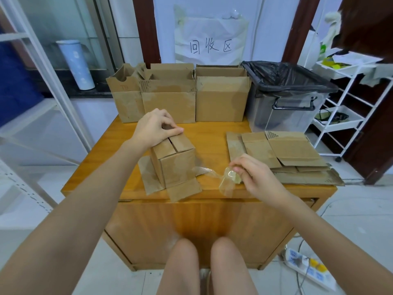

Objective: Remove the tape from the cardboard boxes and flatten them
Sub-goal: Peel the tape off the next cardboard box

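— So, what sort of surface is the work on?

— A wooden table (214,133), honey-coloured with a glossy top, its front panel facing the seated person, whose bare knees show below its edge. The floor is pale tile, and a white power strip (306,267) lies on it at the right.

— Where is the box being handled?

— The small cardboard box (173,160) stands left of the table's centre, its bottom flaps splayed out flat toward the front edge. The left hand (156,129) rests on its top flaps, fingers curled over the far edge, gripping it.

— And the tape?

— The right hand (252,173) pinches a crumpled wad of clear tape (230,174) between fingertips and thumb; a thin strip trails from it toward the box's right side.

— What else is on the table?

— Three open boxes (176,96) stand in a row along the far edge. Beside them, at the far right corner, is a clear plastic bin (285,107) lined with a black bag. In front of the bin lies a stack of flattened cardboard (282,154), reaching the table's right edge.

— And the room behind?

— A crumpled paper sign (210,39) with handwritten characters hangs on the white wall between dark brown frames. A white wheeled rack (344,99) stands at the right, and a glass-fronted cabinet (63,39) at the left.
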A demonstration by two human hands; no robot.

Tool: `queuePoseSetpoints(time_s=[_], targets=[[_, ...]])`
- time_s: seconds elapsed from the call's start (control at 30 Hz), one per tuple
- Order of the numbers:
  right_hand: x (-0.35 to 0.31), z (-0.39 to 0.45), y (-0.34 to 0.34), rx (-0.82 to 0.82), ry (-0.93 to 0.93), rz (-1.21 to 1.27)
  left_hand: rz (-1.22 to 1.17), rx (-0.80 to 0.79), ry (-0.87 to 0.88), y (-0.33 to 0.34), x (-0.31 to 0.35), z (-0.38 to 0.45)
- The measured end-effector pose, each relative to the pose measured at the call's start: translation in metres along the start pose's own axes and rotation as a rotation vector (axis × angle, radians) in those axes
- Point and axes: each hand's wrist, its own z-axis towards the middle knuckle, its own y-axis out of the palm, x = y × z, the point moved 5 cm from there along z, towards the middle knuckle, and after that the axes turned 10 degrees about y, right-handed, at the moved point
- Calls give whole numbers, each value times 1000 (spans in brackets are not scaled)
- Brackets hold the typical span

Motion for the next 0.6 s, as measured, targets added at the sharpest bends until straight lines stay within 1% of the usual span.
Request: queuePoseSetpoints(time_s=[0.07, 0.13, 0.27, 0.33, 0.4, 0.47, 0.6], targets=[[0, -1, -3, 1, 7, -5, 141, -9, 58, -2, 7, 0], [1, -2, -9, 14, 37, 13, 211, -43, 68, -3, 12, 0], [-2, -1, -16, -11, 157, 73, 232, -179, 9, -3, 19, 6], [-11, 4, -20, -11, 169, 119, 247, -209, -52, -6, 24, 11], [-17, 10, -24, 4, 170, 167, 266, -175, -85, -11, 32, 15], [-20, 16, -26, 6, 197, 207, 228, -92, -93, -19, 43, 16], [-26, 26, -28, 47, 243, 269, 162, 62, -38, -39, 77, 9]])
